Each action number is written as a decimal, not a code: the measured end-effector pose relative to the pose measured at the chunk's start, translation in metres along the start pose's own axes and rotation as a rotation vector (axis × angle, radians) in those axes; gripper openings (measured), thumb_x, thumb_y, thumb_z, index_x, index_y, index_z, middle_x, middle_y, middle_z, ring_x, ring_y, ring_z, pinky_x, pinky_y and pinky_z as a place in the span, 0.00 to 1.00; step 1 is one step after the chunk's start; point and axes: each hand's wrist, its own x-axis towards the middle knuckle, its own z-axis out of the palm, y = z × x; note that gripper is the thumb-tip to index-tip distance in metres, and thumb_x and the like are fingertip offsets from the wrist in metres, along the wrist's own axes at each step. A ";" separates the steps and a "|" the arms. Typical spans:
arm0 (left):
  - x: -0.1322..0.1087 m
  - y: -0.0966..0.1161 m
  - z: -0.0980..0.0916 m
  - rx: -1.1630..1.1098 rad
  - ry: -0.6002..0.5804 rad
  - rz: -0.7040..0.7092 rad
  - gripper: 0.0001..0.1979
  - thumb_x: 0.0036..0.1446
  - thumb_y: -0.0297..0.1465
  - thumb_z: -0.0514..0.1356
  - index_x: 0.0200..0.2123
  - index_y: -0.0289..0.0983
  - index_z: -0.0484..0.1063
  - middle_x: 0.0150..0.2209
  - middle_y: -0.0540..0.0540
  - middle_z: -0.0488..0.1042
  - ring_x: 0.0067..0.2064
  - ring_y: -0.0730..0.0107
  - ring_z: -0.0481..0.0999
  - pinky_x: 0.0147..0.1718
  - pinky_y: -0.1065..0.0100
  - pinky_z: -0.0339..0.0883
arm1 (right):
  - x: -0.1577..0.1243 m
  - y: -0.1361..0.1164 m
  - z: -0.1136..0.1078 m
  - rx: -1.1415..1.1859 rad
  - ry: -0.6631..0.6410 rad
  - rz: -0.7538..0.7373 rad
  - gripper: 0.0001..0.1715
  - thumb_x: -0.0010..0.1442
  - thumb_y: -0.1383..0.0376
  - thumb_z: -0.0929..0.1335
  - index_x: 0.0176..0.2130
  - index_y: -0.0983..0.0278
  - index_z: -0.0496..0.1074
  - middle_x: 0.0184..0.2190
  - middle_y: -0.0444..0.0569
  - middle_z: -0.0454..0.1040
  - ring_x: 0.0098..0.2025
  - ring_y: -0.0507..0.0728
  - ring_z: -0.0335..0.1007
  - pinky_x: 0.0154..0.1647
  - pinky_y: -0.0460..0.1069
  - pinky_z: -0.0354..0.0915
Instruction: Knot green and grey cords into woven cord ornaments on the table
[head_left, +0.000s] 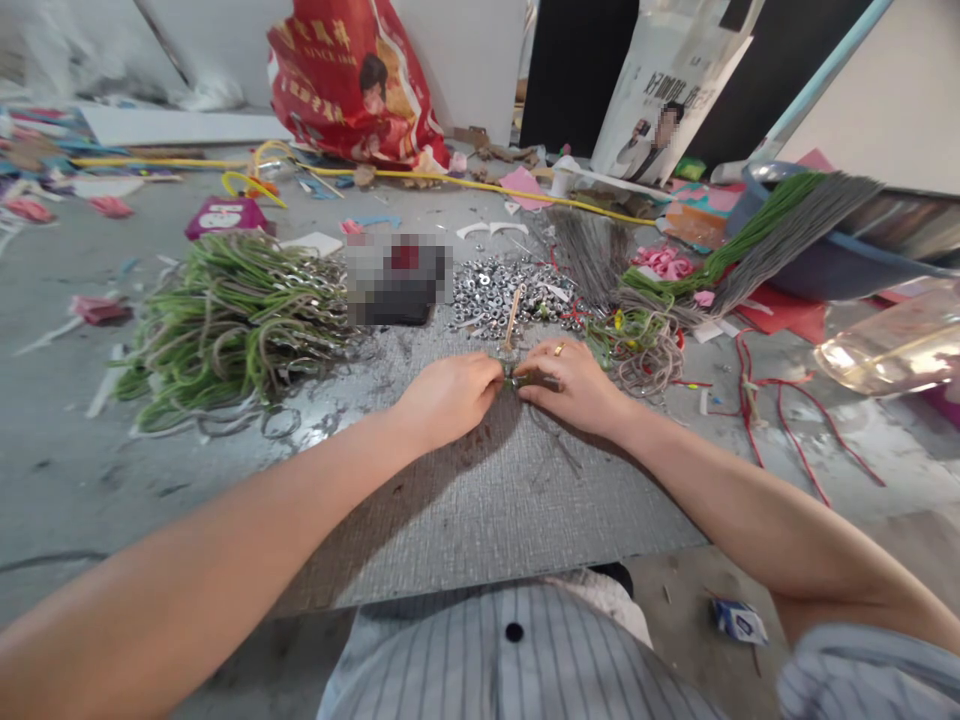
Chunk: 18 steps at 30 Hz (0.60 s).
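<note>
L hand (450,398) + R hand (574,385) both pinch closed on 1 wire piece (526,380), mid board (480,500), just before the nut heap (487,290). Seems well along: 1 big looped-wire pile (225,320) at L looks done. Left to do, approx.: 1 nut heap, 2 straight-wire bundles (596,255), 1 small tangle (641,350).

I work in a rough piecework workshop set up on a bare concrete floor (60,450) — a heap of steel nuts (491,290), bundled green and grey wire loops (225,325), a red sack (345,80) and cut scraps lie everywhere.
</note>
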 end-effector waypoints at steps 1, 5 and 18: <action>0.000 0.000 0.000 0.011 -0.016 -0.008 0.12 0.57 0.25 0.49 0.30 0.35 0.71 0.30 0.45 0.74 0.33 0.67 0.74 0.31 0.68 0.64 | 0.000 0.000 0.000 -0.013 -0.014 0.005 0.07 0.53 0.65 0.70 0.36 0.61 0.74 0.37 0.48 0.75 0.44 0.58 0.67 0.44 0.55 0.56; 0.002 0.001 0.001 0.045 -0.046 -0.021 0.12 0.58 0.26 0.49 0.31 0.35 0.71 0.31 0.44 0.74 0.34 0.65 0.74 0.31 0.68 0.65 | 0.000 0.000 0.003 -0.020 -0.049 0.017 0.08 0.54 0.65 0.70 0.37 0.61 0.74 0.37 0.49 0.74 0.43 0.58 0.67 0.42 0.54 0.56; 0.002 0.002 0.003 0.063 -0.039 -0.043 0.13 0.58 0.28 0.49 0.30 0.36 0.73 0.31 0.45 0.75 0.34 0.65 0.75 0.28 0.69 0.62 | 0.002 0.001 0.007 0.041 -0.027 0.022 0.05 0.54 0.65 0.70 0.35 0.61 0.75 0.33 0.46 0.75 0.38 0.55 0.68 0.41 0.52 0.56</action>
